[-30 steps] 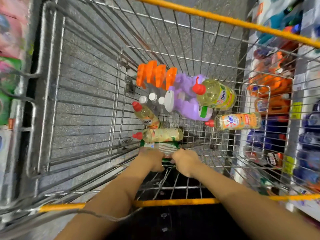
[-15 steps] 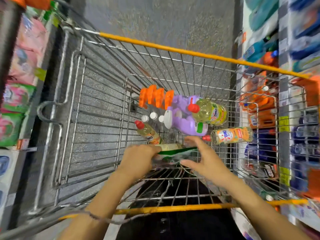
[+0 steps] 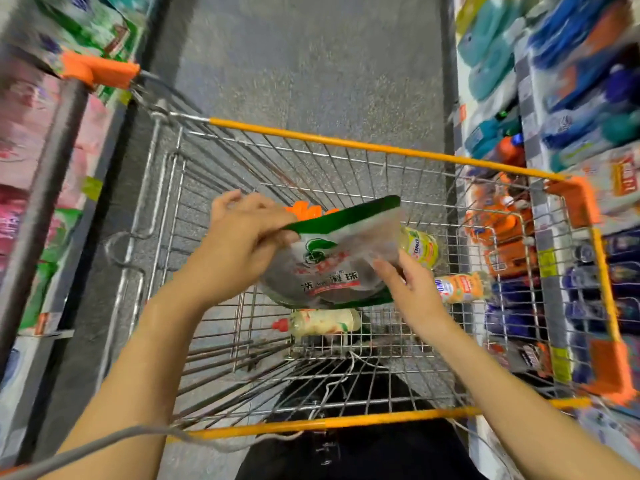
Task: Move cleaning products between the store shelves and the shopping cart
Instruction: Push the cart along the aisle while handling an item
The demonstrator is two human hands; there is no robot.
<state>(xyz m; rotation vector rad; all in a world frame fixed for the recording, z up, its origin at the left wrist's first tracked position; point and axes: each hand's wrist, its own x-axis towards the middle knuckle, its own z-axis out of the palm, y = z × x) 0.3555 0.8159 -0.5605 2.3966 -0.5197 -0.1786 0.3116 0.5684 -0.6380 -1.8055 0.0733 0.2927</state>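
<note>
A soft detergent pouch (image 3: 329,271), glossy and crinkled with green edges, is held above the shopping cart (image 3: 346,144) between both hands. Its top seam is pinched by the left hand (image 3: 242,244), and that seam slants away rightward, past the right hand (image 3: 412,289). The right hand's fingers (image 3: 382,269) are laid against the lower right corner; whether it is gripped cannot be told. Bottle-stocked store shelves (image 3: 588,98) stand outside the right hand

The wire shopping cart (image 3: 346,143) stands on the grey floor (image 3: 311,64). On its mesh bottom lie a red-capped bottle (image 3: 322,322), near, and an orange-labelled bottle (image 3: 464,288), right.
</note>
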